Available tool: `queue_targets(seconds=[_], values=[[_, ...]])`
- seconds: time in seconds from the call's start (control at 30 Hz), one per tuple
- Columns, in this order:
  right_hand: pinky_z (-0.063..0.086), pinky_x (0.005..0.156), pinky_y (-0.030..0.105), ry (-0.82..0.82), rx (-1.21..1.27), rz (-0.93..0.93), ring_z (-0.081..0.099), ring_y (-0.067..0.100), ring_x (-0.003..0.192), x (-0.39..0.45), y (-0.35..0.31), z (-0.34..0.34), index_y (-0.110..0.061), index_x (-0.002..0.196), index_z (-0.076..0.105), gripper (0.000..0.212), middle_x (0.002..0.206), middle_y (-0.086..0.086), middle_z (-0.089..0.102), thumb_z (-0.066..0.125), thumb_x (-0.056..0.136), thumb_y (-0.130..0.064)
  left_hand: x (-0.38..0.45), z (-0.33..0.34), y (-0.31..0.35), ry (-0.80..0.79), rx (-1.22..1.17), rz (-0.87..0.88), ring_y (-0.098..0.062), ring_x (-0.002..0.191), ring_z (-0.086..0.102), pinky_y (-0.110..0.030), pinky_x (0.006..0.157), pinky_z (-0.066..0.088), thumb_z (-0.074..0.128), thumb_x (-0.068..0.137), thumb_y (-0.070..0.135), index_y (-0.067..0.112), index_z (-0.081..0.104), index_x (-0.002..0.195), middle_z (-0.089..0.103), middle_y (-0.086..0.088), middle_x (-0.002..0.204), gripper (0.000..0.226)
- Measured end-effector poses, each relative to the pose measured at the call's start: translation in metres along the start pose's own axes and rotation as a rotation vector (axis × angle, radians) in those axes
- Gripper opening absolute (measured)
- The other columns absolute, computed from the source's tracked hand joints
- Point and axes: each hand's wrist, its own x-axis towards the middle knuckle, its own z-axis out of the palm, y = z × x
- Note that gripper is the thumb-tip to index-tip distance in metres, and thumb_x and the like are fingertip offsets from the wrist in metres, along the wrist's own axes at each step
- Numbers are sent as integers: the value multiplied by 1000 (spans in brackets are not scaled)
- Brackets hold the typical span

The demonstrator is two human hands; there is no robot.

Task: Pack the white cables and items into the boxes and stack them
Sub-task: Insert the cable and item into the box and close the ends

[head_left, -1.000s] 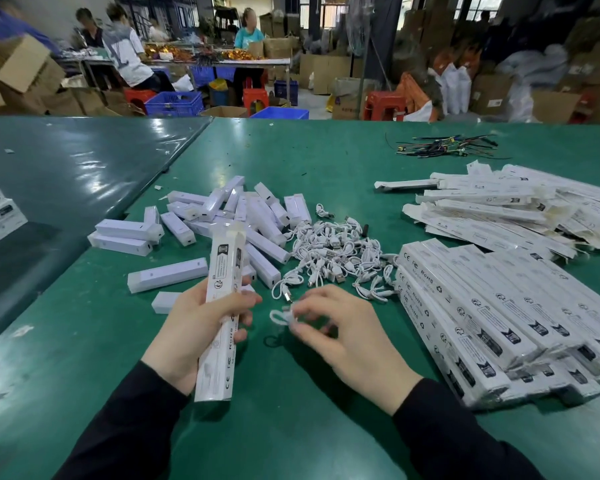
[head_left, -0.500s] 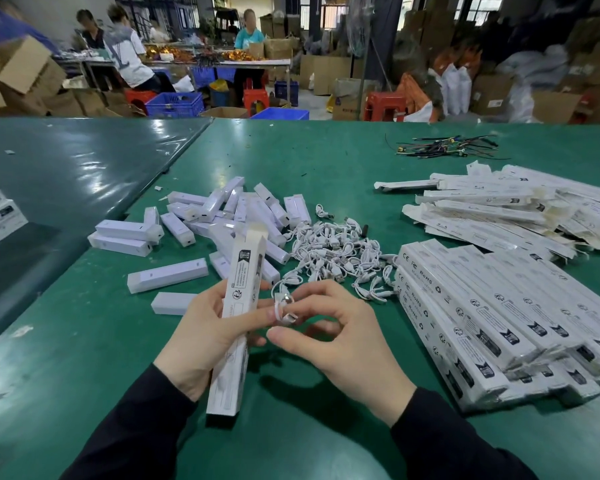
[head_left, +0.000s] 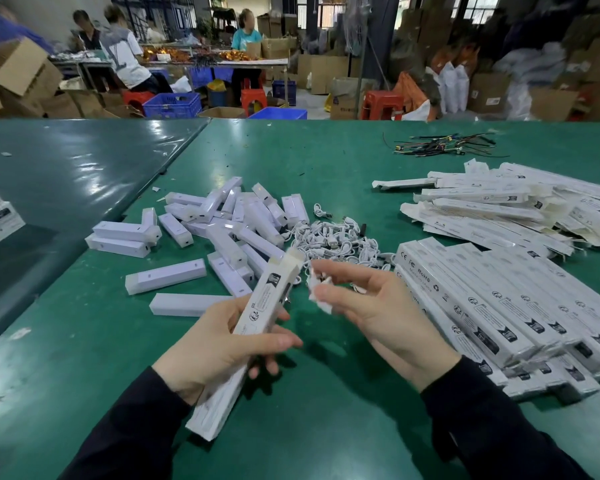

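Above the table, right hand [head_left: 371,317] has lifted cable [head_left: 321,296] beside box [head_left: 257,327].

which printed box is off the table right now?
The long box gripped in the left hand, tilted, open top end up. All other printed boxes lie flat: the stack at right, the flattened pile behind.

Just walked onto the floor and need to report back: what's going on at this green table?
A person is packing. Their left hand grips a long white box, open end up, while the right hand pinches a coiled white cable beside that opening, not yet inside. Packed boxes lie stacked to the right.
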Motion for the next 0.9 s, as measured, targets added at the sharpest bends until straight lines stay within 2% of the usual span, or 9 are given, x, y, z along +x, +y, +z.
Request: queue_targets(seconds=[0.07,0.13,0.23,0.3,0.43,0.6,0.9], values=[[56,84,31,29,31,-37,65,22,85,1,-7,-6,-13,100,77,43,95,4,74,83,58,-20,-2,-1,0,-102,64,-31,-19,48,61,-20,39,45,85,67,6,-2,56,104,74,-21,88,48],[54,89,33,49,34,-74,68,18,87,1,-11,-10,-14,97,77,48,98,5,75,84,51,-27,-4,-1,-1,-214,129,-53,-18,49,61,-20,41,46,79,70,10,-2,55,105,74,-21,90,44],[54,75,22,54,15,-119,67,12,77,1,-10,-10,-15,88,79,39,85,4,75,84,50,-24,-5,-1,-3,-307,166,-74,-17,48,61,-20,42,46,76,73,9,-2,53,105,73,-22,90,41],[51,64,16,78,-31,-158,66,9,67,1,-7,-8,-13,82,79,28,77,5,75,84,56,-16,-5,0,-3,-314,168,-72,-17,46,60,-20,41,46,74,73,7,-2,52,104,73,-23,89,39],[50,59,16,148,-70,-208,63,8,57,4,1,-6,-11,74,79,8,69,5,74,82,69,-5,-4,0,-2,-310,184,-66,-17,45,59,-21,40,46,74,73,6,-2,52,103,73,-21,87,39],[52,58,18,185,-6,-190,63,11,56,5,6,-6,-10,75,79,7,67,8,72,80,73,-4,-6,1,-2,-341,187,-67,-16,44,59,-21,41,46,75,73,7,-1,52,103,74,-21,87,39],[53,63,20,152,-118,-237,68,16,62,4,12,-2,-10,75,78,6,73,10,75,81,73,-5,-6,1,0,-318,191,-49,-14,42,54,-19,39,44,73,73,5,-1,53,102,74,-18,83,36]])
